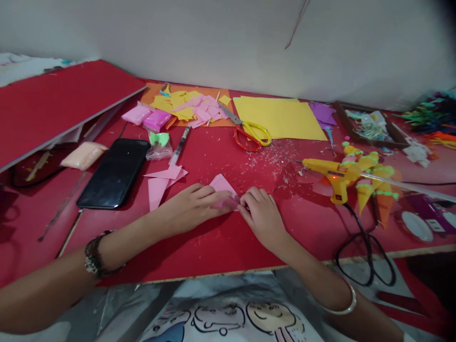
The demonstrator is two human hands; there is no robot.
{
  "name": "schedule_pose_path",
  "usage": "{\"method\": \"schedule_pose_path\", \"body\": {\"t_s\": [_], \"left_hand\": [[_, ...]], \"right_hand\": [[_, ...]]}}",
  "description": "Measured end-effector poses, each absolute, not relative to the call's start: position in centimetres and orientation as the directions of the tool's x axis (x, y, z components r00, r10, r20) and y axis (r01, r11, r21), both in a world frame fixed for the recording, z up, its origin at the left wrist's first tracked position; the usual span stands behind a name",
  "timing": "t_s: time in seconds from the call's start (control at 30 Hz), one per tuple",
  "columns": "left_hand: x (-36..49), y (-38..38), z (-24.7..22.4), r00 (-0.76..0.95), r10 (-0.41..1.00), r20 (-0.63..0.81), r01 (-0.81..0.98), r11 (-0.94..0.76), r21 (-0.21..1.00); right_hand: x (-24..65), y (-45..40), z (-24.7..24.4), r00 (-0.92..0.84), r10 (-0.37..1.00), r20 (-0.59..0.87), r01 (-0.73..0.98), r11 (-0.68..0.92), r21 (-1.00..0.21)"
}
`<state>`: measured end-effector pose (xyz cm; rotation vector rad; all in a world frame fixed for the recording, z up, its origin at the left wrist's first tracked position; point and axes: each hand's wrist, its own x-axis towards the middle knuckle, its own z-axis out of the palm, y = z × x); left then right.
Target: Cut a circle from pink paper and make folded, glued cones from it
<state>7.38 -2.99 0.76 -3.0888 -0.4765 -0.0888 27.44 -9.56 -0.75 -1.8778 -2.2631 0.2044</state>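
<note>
A piece of pink paper [221, 183], which looks folded, lies on the red table in front of me. My left hand [199, 203] rests over its left and lower part with the fingers stretched out flat. At the paper's right corner, my right hand [261, 211] has its fingers curled and pinched on the edge. Just left of my left hand are several folded pink paper pieces [161, 184]. The lower edge of the paper is hidden under my fingers.
A black phone [114, 173] lies left. Scissors [251, 134], a pen [180, 145], yellow sheets [281, 118] and paper scraps [203, 109] lie behind. On the right, a yellow glue gun [337, 175] with a lit red light stands by paper cones [365, 192]; its cable [368, 256] hangs over the edge.
</note>
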Motion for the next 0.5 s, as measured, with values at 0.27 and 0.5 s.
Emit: {"method": "schedule_pose_path", "body": {"t_s": [0.27,0.5], "left_hand": [[4.4,-4.2,1.6,0.929,0.362,-0.078,0.363,-0.932,0.000],[2.7,-4.6,0.8,0.916,0.401,-0.035,0.402,-0.912,0.079]], "right_hand": [[27.5,-9.5,-0.8,-0.170,0.985,0.042,0.954,0.175,-0.243],[28.5,-9.9,-0.5,-0.171,0.983,0.069,0.892,0.184,-0.412]]}}
